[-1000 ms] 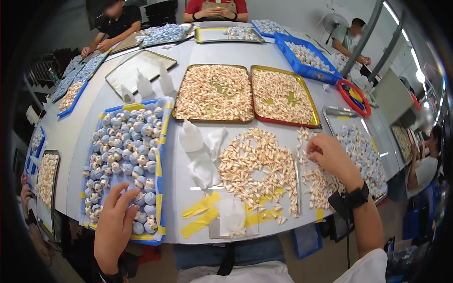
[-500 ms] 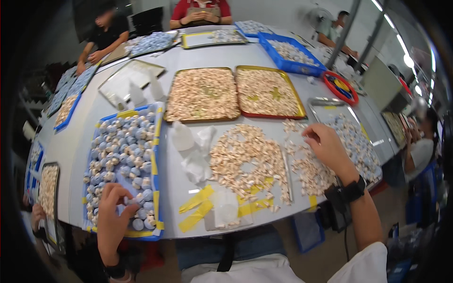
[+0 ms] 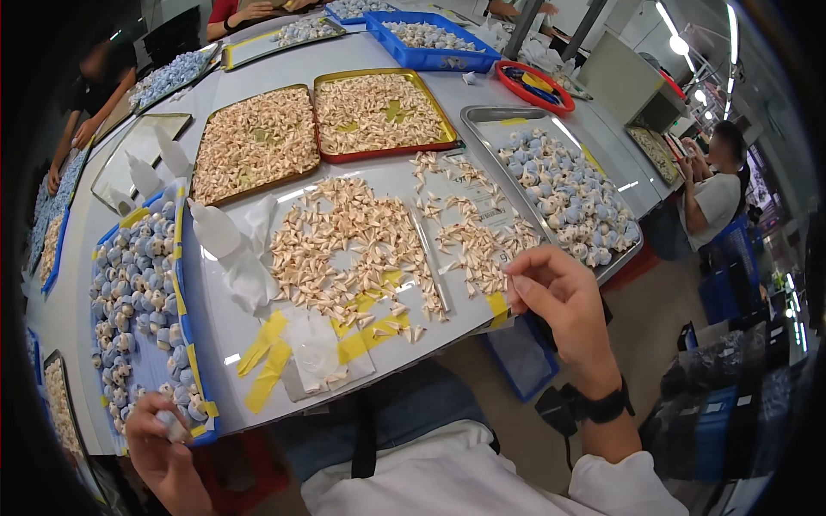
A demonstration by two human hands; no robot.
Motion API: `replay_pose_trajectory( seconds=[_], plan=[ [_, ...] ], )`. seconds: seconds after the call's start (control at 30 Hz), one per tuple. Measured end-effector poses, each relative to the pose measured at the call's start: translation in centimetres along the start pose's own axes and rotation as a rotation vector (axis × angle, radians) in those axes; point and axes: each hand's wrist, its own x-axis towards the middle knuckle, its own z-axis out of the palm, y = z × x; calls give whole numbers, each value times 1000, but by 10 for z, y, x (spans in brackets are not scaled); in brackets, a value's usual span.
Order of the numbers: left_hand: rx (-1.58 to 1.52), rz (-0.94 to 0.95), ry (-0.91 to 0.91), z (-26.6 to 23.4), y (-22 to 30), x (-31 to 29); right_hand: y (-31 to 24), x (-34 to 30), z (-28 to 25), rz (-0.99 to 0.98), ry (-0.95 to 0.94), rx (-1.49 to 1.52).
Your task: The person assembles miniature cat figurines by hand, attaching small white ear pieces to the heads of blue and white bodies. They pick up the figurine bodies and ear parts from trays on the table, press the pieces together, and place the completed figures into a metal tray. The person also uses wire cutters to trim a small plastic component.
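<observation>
At the lower left, my left hand [image 3: 159, 456] pinches a small blue-and-white ball piece [image 3: 172, 424] in front of the blue tray [image 3: 197, 378], which holds several similar ball pieces [image 3: 133, 297]. My right hand [image 3: 564, 310] is raised with thumb and fingertips together, just right of the loose cream cone-shaped pieces [image 3: 469, 249] at the table edge; whatever sits in that pinch is too small to make out. A larger spread of cone-shaped pieces [image 3: 344, 232] lies between my hands, with a thin metal strip [image 3: 428, 262] along its right side.
Beyond stand two trays of cone pieces [image 3: 258, 142] [image 3: 387, 99]. A metal tray [image 3: 495, 155] with ball pieces is at the right, a red basket [image 3: 551, 101] behind it. White squeeze bottle [image 3: 215, 230], crumpled tissue [image 3: 249, 279] and yellow tape [image 3: 268, 378] lie nearer. Co-workers sit around the table.
The view has swung to the right. My left hand has lifted a ball piece out of the blue tray toward me. My right hand has come back from the cone pieces toward the table edge.
</observation>
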Motion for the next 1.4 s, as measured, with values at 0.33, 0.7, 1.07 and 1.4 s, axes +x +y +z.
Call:
replay_pose_trajectory(
  seconds=[0.33, 0.7, 1.07, 1.4],
  plan=[
    [-246, -168, -144, 74, 13, -21, 20, -24, 19, -109, 75, 8],
    [-511, -161, -268, 83, -10, -25, -11, 11, 49, -286, 119, -265],
    [-488, -11, -268, 88, -29, -22, -27, 50, 136, -432, -521, -582],
    [-600, -215, -288, 89, -19, -18, -27, 48, 155, -594, -506, -861]
  ],
)
